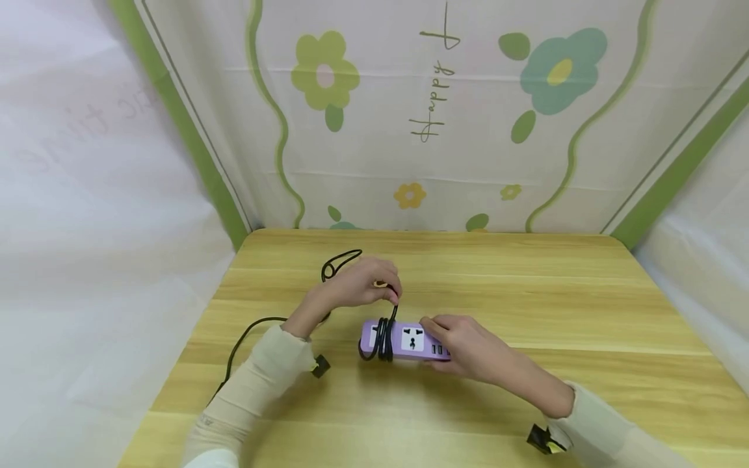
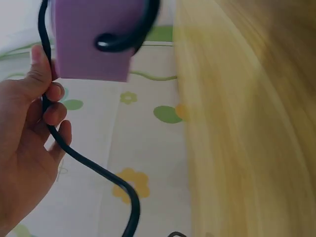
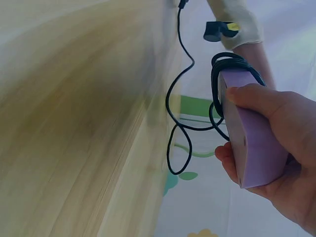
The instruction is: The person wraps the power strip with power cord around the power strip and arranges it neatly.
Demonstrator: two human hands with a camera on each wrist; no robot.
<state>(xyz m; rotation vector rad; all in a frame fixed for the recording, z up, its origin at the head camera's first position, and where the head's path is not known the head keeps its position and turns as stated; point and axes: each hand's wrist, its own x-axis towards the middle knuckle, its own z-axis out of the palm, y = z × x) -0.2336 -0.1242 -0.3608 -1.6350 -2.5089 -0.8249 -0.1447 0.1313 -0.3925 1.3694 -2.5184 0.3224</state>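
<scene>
A purple power strip [image 1: 400,340] with white socket plates and USB ports is held above the wooden table. My right hand [image 1: 471,344] grips its right end, thumb on one side and fingers on the other in the right wrist view. Several turns of black cord [image 1: 383,338] wrap around the strip's left part. Just above those turns my left hand [image 1: 368,284] pinches the cord between thumb and fingers. In the left wrist view the cord [image 2: 94,165] passes through the left hand [image 2: 29,128] beside the strip's purple end [image 2: 89,59].
Loose cord [image 1: 257,322] trails over the left side of the wooden table [image 1: 556,299], with a small loop [image 1: 329,268] behind the left hand. A flower-printed curtain [image 1: 374,149] hangs at the table's back edge. White sheets [image 1: 105,227] flank both sides.
</scene>
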